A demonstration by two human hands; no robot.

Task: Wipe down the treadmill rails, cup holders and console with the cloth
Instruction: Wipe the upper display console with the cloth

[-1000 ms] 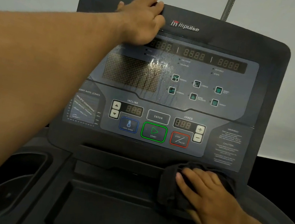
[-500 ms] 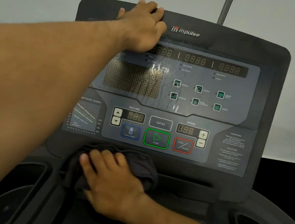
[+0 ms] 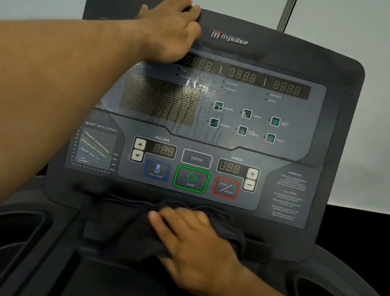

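The left hand (image 3: 169,31) grips the top edge of the dark grey plastic treadmill console (image 3: 306,71), near its left corner, with the fingers curled over the edge. The right hand (image 3: 196,250) lies flat, fingers quite straight, on a dark crumpled cloth (image 3: 127,230) and presses it on the ledge just under the bottom edge of the console, below the green START button (image 3: 191,179). Wet streaks (image 3: 191,87) shine on the dotted display. A deep black cup holder (image 3: 2,244) sits beside the lower left corner.
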